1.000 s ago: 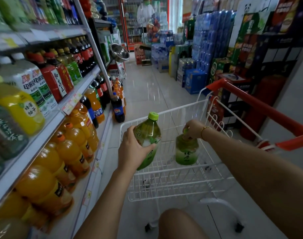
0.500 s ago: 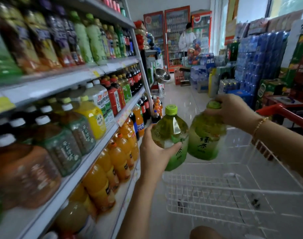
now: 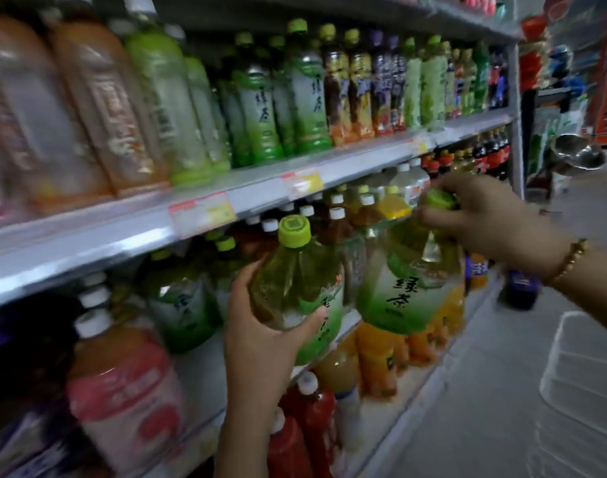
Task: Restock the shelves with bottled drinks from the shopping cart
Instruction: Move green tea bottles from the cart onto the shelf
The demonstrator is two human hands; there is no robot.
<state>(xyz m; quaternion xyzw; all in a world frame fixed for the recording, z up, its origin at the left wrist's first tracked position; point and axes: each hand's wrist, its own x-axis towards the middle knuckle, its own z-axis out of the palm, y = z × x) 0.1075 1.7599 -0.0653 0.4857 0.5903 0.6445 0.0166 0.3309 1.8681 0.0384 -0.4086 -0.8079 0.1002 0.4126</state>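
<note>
Closest to the camera, the left hand [image 3: 260, 326] is wrapped around the belly of a large green tea bottle [image 3: 297, 291], thumb under its label, holding it upright in front of the middle shelf [image 3: 226, 201]. Just to its right, the right hand [image 3: 485, 215] pinches the cap and neck of a second green tea bottle [image 3: 405, 288], which hangs tilted from that grip alone. Behind both, matching green tea bottles [image 3: 181, 305] stand in a crowded row under the shelf edge. A corner of the white shopping cart [image 3: 578, 367] shows at far right. The hanging bottle looks heavy for a cap-only hold and could slip. Pushed into so tight a row, either bottle could topple its neighbours.
</note>
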